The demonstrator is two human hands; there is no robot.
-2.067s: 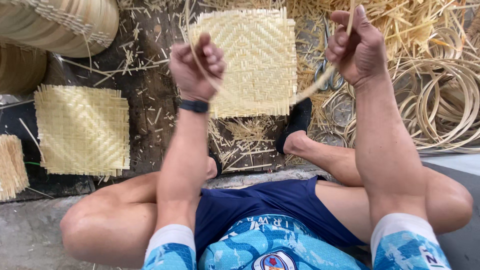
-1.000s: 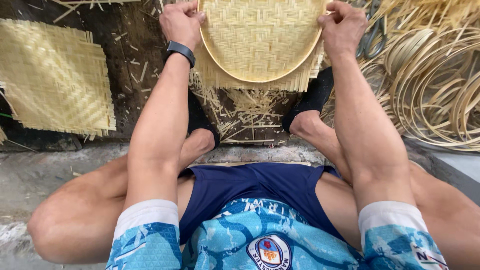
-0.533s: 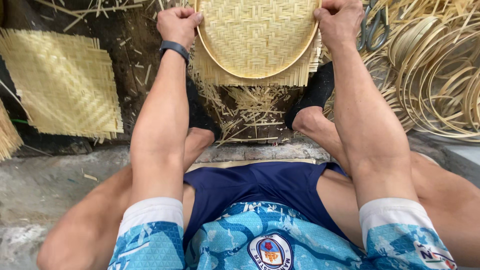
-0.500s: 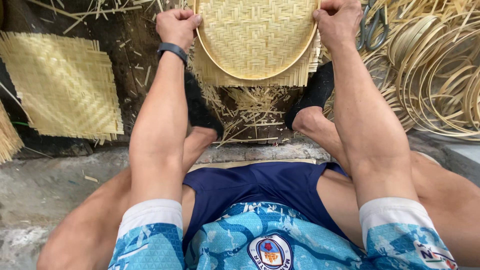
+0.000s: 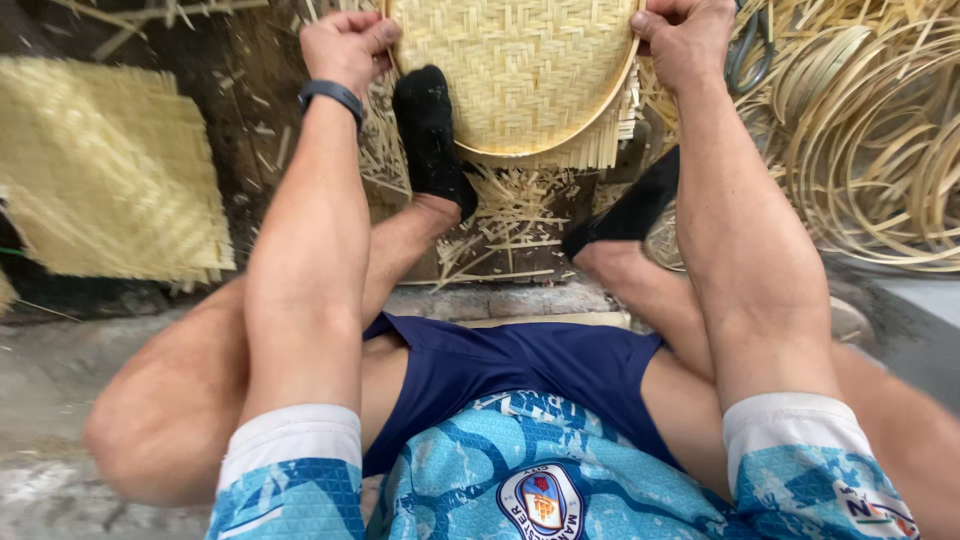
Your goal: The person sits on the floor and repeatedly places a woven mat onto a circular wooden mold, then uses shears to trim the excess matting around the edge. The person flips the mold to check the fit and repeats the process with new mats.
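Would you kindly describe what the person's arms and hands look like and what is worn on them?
Both arms are bare from hand to upper arm. The left hand has a dark band, like a fitness tracker, round its wrist. The right hand wears nothing. Each short sleeve is light blue with a darker blue pattern and ends in a broad white cuff.

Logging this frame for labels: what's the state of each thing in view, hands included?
Round woven bamboo tray with hoop rim: gripped at both sides, weave ends sticking out below the rim.
Left hand: closed on the tray's left rim.
Right hand: closed on the tray's right rim.
Black-socked left foot: pressed on the tray's edge.
Flat square woven bamboo mat: lying loose on the ground.
Coiled bamboo hoops: piled, untouched.
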